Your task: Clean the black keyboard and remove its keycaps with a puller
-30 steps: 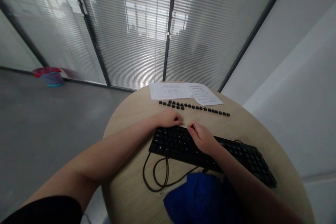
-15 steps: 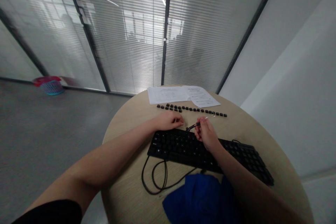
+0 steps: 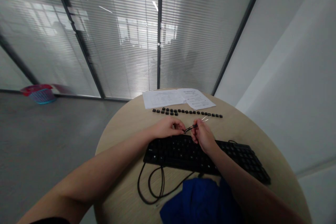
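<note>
A keycap puller [image 3: 190, 127] with a dark handle and thin wire ends is gripped by my right hand [image 3: 203, 135], its fingers closed round it. The wires stick out to the upper right. My left hand [image 3: 169, 127] is at the puller's lower-left end, thumb and fingers pinched on a small dark piece that looks like a keycap [image 3: 184, 132], mostly covered. Both hands are over the far edge of a black keyboard [image 3: 178, 152]. Just beyond them, several loose black keycaps [image 3: 194, 112] lie in rows on the table.
The round wooden table [image 3: 118, 136] bears two paper sheets [image 3: 162, 98] at its far side. A looped black cable [image 3: 138, 185] lies in front of the keyboard. Blue cloth [image 3: 196, 199] is at the near edge. A red and blue basket [image 3: 42, 95] stands on the floor.
My left hand has moved to the puller's end and its fingers have closed there. The puller's end has come to meet it. The whole view has shifted slightly.
</note>
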### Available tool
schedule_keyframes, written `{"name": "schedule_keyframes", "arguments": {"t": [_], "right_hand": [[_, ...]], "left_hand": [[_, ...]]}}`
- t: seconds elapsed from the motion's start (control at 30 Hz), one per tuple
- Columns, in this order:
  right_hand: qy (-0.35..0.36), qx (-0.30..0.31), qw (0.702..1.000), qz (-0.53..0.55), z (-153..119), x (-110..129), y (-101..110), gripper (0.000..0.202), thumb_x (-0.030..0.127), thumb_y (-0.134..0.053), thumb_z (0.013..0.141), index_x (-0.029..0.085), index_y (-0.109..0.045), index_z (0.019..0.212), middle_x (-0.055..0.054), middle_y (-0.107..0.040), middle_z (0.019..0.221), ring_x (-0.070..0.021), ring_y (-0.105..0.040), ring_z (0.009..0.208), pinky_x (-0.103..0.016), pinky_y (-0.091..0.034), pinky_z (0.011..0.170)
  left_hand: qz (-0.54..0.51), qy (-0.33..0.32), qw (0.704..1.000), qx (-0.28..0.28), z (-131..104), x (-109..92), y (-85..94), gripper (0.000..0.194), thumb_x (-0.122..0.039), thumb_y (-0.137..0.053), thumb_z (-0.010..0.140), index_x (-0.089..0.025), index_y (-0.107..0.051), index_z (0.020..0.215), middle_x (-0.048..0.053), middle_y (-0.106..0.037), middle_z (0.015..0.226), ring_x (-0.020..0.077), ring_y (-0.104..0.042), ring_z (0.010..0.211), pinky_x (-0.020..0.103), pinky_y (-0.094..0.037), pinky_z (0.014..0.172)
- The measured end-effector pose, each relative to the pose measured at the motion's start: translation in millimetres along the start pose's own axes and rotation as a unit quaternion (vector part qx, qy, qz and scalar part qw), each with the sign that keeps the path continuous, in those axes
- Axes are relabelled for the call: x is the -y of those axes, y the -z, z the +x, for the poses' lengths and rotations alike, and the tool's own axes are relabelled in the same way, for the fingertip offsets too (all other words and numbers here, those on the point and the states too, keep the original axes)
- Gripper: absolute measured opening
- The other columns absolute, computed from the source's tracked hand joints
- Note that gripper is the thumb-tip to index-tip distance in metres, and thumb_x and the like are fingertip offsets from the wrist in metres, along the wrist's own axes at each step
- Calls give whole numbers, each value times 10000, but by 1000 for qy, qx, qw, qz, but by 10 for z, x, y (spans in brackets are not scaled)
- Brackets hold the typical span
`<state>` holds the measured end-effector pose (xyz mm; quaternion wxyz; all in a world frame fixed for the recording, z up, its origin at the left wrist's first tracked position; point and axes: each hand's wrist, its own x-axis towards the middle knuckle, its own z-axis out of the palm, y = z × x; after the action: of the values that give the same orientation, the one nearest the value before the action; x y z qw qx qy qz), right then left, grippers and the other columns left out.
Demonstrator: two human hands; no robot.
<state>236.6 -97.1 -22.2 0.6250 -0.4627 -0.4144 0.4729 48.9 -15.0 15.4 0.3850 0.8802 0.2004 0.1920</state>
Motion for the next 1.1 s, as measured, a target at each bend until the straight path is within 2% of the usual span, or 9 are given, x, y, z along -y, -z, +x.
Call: {"name": "schedule_keyframes", "arguments": {"t": [0.1,0.17,0.27,0.33,0.53,0.77,0.87,1.1], "right_hand": [[27,-22,999,-30,14,-46,21,509,735,-541,835,231,-470,834,101,-433,490,-75,-400,350,-170,-261,324],[37,-42,998,-33,27,-63,32,481,705,-522,859,230,-469,814,106,-401,474,-74,-384,344,-172,-252,324],[34,-58,998,-12,44,-58,30,447,673,-514,865,233,-463,810,108,-397,473,-74,-369,335,-175,-240,319],[30,-59,998,1,49,-41,16,431,658,-517,860,234,-460,808,110,-396,470,-74,-365,331,-176,-234,316],[28,-52,998,3,54,-9,-33,436,663,-528,835,235,-460,798,118,-379,448,-76,-349,321,-184,-225,315],[32,-50,998,-1,67,-32,-45,467,694,-526,835,231,-467,807,111,-398,459,-79,-365,326,-188,-226,319],[33,-45,998,-1,71,-50,-41,470,693,-515,849,227,-471,806,105,-406,458,-78,-366,330,-190,-224,326],[24,-42,999,-10,78,-51,-48,489,709,-499,853,222,-479,814,102,-410,454,-82,-372,342,-196,-237,343]], "left_hand": [[-51,34,998,7,11,58,34,215,-321,-693,838,-154,-732,968,3,-693,749,102,-570,567,223,-462,558],[-41,29,999,-18,19,98,89,211,-321,-692,828,-148,-729,943,-1,-671,716,100,-554,566,218,-444,554],[33,2,997,-69,22,169,194,176,-302,-672,830,-153,-726,908,2,-661,715,114,-573,627,220,-446,593],[102,-10,991,-81,20,215,248,141,-268,-655,827,-163,-723,894,4,-673,745,119,-583,651,225,-456,623],[250,0,967,-40,57,262,247,139,-185,-640,791,-185,-723,903,-5,-708,787,132,-618,679,234,-454,665],[366,-2,930,41,216,228,229,153,-221,-663,787,-219,-729,926,11,-757,907,198,-684,847,277,-476,779],[409,-6,910,71,297,213,229,152,-234,-662,781,-234,-736,913,19,-755,876,215,-685,839,291,-479,766],[447,16,891,72,487,223,175,147,-271,-641,790,-244,-740,895,34,-752,859,235,-691,827,303,-481,722]]}}
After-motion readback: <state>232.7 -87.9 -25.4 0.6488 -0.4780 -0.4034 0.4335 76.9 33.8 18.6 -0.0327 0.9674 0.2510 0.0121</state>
